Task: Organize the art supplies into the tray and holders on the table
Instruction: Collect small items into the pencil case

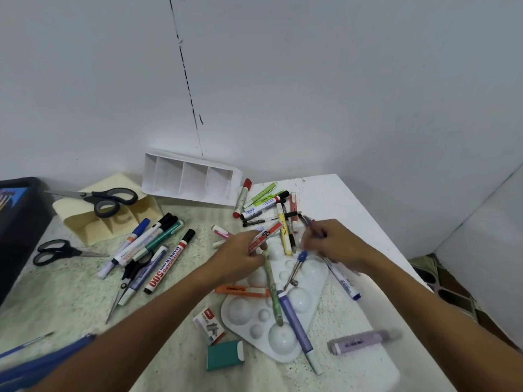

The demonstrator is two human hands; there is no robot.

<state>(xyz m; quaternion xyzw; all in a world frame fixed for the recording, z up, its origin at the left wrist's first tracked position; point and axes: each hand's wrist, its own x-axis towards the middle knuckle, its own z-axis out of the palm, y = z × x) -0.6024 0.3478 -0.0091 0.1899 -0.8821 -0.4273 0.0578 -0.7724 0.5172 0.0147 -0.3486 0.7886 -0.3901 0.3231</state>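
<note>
Presently I am listing: counter [353,193], strewn with loose supplies; white divided holder [189,179], lying tipped and unfilled; cream holder [85,219], unfilled; paint palette [254,312]; my left hand [240,256] pinching a red-and-white marker [264,236]; right hand [336,244] gripping a pen [311,226]. Sorting is barely starting.

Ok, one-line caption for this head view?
Left hand holds a red-and-white marker, right hand grips pens, above a white paint palette amid scattered supplies.

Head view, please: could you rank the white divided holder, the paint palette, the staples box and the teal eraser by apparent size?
1. Paint palette, nearer the camera
2. White divided holder, farther away, so these two are unsure
3. Teal eraser and staples box look alike
</note>
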